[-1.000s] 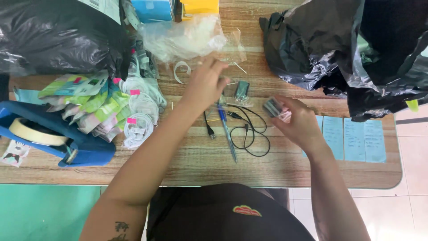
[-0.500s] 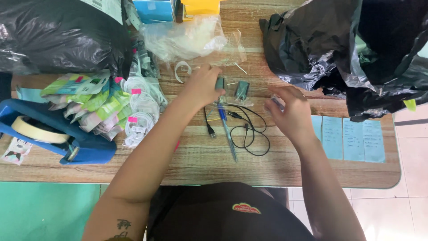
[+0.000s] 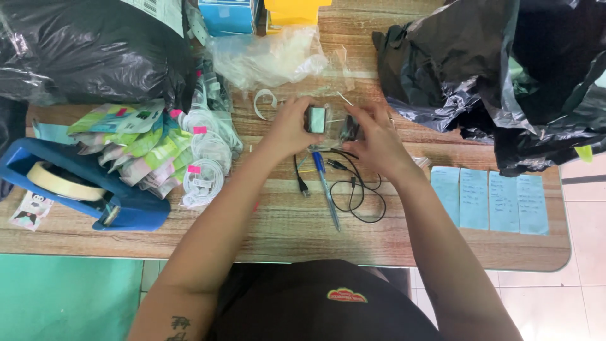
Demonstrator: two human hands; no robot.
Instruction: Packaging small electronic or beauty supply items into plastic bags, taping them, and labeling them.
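Two hands meet mid-table: left hand (image 3: 291, 126) pinches a small pouch (image 3: 316, 119) upright, fingers closed on its edge; right hand (image 3: 372, 139) grips a dark gadget (image 3: 349, 129) just beside it.

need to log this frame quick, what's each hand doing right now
Left hand: closed on a small dark device in a clear wrapper.
Right hand: closed on a second small dark device.
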